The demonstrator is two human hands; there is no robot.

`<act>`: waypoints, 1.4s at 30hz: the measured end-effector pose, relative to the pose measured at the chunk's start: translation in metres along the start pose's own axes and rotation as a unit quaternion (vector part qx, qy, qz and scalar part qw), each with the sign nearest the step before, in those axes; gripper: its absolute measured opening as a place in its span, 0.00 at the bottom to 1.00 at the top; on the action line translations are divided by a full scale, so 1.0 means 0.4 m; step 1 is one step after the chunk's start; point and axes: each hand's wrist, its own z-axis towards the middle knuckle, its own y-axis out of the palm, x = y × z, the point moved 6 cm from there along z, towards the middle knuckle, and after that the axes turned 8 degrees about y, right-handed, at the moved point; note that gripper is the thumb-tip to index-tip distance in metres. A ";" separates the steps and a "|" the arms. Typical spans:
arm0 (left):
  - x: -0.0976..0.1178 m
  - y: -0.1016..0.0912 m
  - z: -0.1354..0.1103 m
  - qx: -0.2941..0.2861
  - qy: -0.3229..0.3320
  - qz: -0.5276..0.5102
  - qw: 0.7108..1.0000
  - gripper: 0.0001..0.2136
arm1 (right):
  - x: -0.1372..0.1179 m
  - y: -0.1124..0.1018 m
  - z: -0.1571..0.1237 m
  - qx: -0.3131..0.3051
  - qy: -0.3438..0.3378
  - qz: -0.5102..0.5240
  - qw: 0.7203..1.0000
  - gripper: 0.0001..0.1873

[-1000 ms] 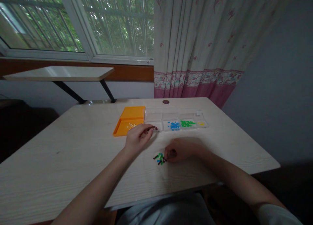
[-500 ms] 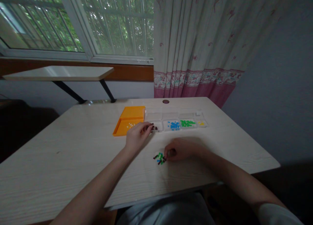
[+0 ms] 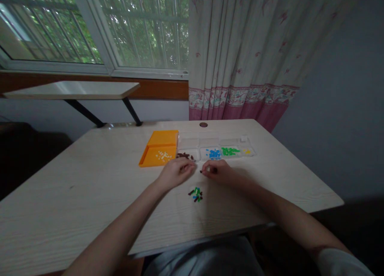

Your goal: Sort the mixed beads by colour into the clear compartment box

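Observation:
My right hand (image 3: 221,173) is closed in a pinch, with a small dark brown block (image 3: 201,171) at its fingertips. My left hand (image 3: 177,173) is closed too, thumb and finger together just in front of the clear tray; whatever is between them is too small to make out. Dark brown blocks (image 3: 185,155) lie in the tray compartment beyond my left fingers, partly covered by the hand. Nearer to me, a small cluster of green, blue and dark brown blocks (image 3: 196,194) lies on the table, apart from both hands.
The clear compartment tray (image 3: 209,141) also holds blue blocks (image 3: 213,154), green blocks (image 3: 230,151) and yellow blocks (image 3: 247,151). At its left stands an orange case (image 3: 163,137) with white pieces (image 3: 163,155). A raised shelf (image 3: 72,90) stands at the back left of the table (image 3: 99,188).
My left hand has drawn back towards me from the brown compartment, uncovering its blocks. My right hand has moved away from the cluster, up towards the tray and my left hand.

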 end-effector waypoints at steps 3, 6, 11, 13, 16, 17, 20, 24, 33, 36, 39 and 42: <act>0.034 0.014 0.002 -0.021 0.043 -0.013 0.999 0.09 | 0.005 -0.008 0.002 0.037 -0.006 -0.032 0.999 0.06; 0.045 0.016 0.003 -0.021 0.046 -0.007 0.999 0.09 | 0.000 -0.009 0.000 0.046 -0.008 -0.050 0.998 0.05; 0.055 0.015 0.005 -0.024 0.061 -0.004 0.998 0.10 | -0.008 -0.006 -0.005 0.043 -0.013 -0.057 0.997 0.05; 0.059 0.017 0.005 -0.026 0.066 -0.006 0.998 0.10 | -0.009 -0.004 -0.006 0.037 -0.013 -0.060 0.997 0.05; 0.060 0.020 0.005 -0.024 0.067 -0.003 0.997 0.09 | -0.009 -0.001 -0.006 0.031 -0.014 -0.061 0.998 0.05; 0.059 0.021 0.004 -0.023 0.069 -0.001 0.997 0.09 | -0.010 0.000 -0.006 0.030 -0.014 -0.061 0.998 0.05; 0.055 0.025 0.003 -0.021 0.072 0.004 0.997 0.08 | -0.010 0.000 -0.005 0.031 -0.009 -0.064 0.997 0.06; 0.040 0.011 0.001 0.002 0.063 0.008 0.998 0.07 | -0.011 -0.003 -0.004 0.023 0.005 -0.081 0.996 0.07; 0.045 -0.083 -0.002 0.189 0.019 0.029 0.981 0.05 | -0.049 0.058 -0.035 -0.233 -0.029 -0.092 0.968 0.17; 0.053 -0.085 -0.003 0.200 0.018 0.037 0.979 0.04 | -0.050 0.062 -0.039 -0.243 -0.025 -0.100 0.965 0.16; 0.054 -0.084 -0.004 0.201 0.016 0.039 0.979 0.04 | -0.054 0.060 -0.040 -0.235 -0.032 -0.107 0.966 0.15; 0.053 -0.086 -0.005 0.203 0.018 0.042 0.978 0.05 | -0.059 0.054 -0.038 -0.218 -0.037 -0.124 0.967 0.15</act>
